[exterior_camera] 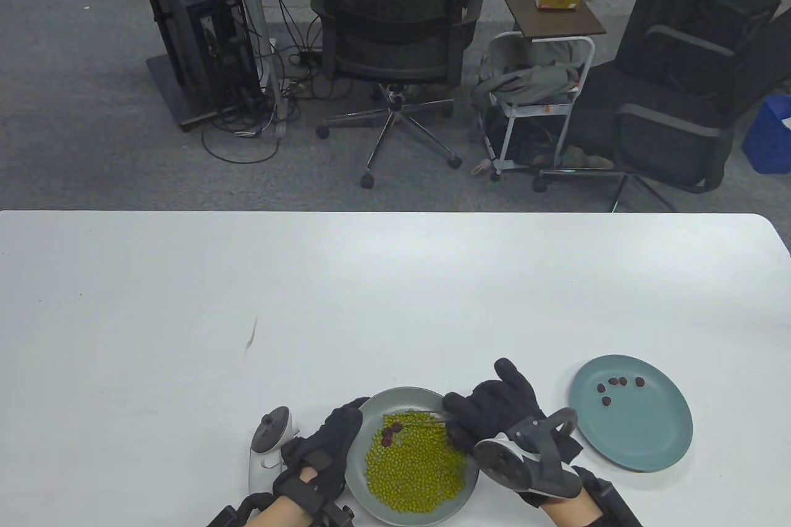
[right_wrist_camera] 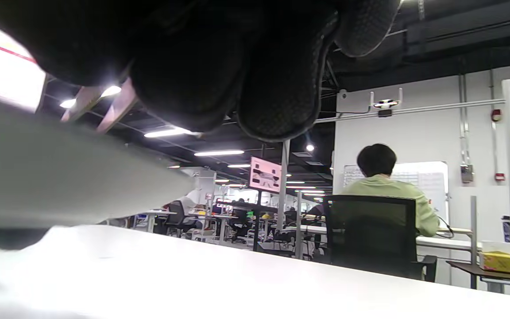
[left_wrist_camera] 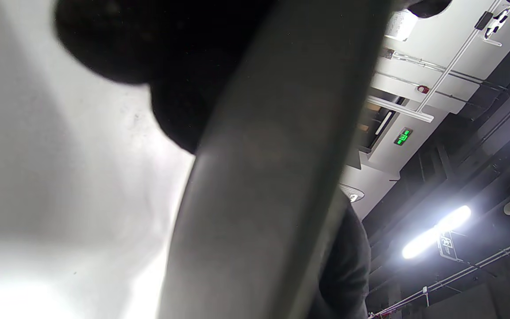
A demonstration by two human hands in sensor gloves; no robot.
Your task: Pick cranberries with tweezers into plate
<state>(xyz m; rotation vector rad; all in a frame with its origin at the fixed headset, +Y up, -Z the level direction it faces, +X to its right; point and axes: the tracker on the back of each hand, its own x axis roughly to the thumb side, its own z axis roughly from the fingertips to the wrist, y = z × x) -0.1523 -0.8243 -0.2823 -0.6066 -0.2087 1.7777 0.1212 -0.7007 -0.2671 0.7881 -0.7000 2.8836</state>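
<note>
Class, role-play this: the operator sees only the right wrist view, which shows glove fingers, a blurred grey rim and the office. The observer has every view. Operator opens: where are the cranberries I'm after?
Observer: A few cranberries lie among green beans in the grey plate, at its left side.
Operator: Do I hold the tweezers?
Observer: Yes, your right hand holds the tweezers, tips pointing toward those cranberries.
Operator: Where do they go?
Observer: Into the teal plate to your right; five cranberries already lie in it.
Operator: And my left hand?
Observer: The left hand rests at the grey plate's left rim.
</note>
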